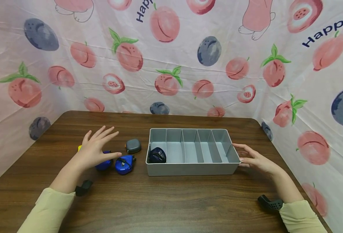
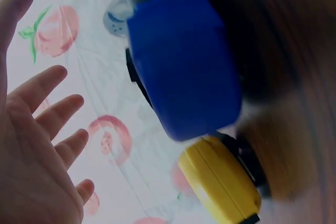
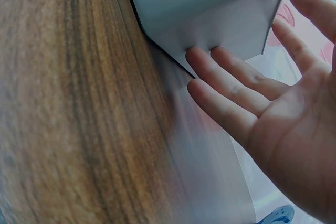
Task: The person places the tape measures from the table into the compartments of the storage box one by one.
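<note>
My left hand (image 1: pixel 97 150) hovers with spread fingers over the left part of the table, holding nothing. Under and beside it lie two blue tape measures, one (image 1: pixel 125 164) near the thumb and the other (image 1: pixel 104 165) partly hidden by the hand. A yellow tape measure (image 2: pixel 220 179) sits behind, mostly covered by the hand in the head view. Farther back is a grey tape measure (image 1: pixel 133 146). My right hand (image 1: pixel 256 160) touches the right end of a grey divided box (image 1: pixel 193 169), its fingertips against the end wall. The box's leftmost compartment contains a dark blue tape measure (image 1: pixel 157 155).
The box has several narrow compartments split by thin dividers (image 1: pixel 184 145). It stands on a brown wooden table (image 1: pixel 171 200). A fruit-print cloth (image 1: pixel 183 74) hangs behind the table and along both sides.
</note>
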Tool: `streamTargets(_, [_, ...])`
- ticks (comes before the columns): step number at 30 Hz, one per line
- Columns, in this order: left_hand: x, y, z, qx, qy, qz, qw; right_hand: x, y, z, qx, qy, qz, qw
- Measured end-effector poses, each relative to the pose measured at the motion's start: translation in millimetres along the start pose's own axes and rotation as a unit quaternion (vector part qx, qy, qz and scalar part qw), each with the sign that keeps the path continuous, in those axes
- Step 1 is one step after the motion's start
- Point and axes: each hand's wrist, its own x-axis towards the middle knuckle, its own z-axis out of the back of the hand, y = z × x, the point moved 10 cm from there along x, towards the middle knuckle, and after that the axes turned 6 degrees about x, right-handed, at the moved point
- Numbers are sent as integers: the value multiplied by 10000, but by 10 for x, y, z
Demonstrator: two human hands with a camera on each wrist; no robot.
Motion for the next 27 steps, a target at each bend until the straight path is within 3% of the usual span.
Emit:
streamTargets(14, [-84,189,68,23,64,133,9999,-8,-30,18,-56,-140,-182,9997])
streamTargets(27, [-177,437,30,-114,182,386,9990,-6,-6,14,19,-87,-133,9999])
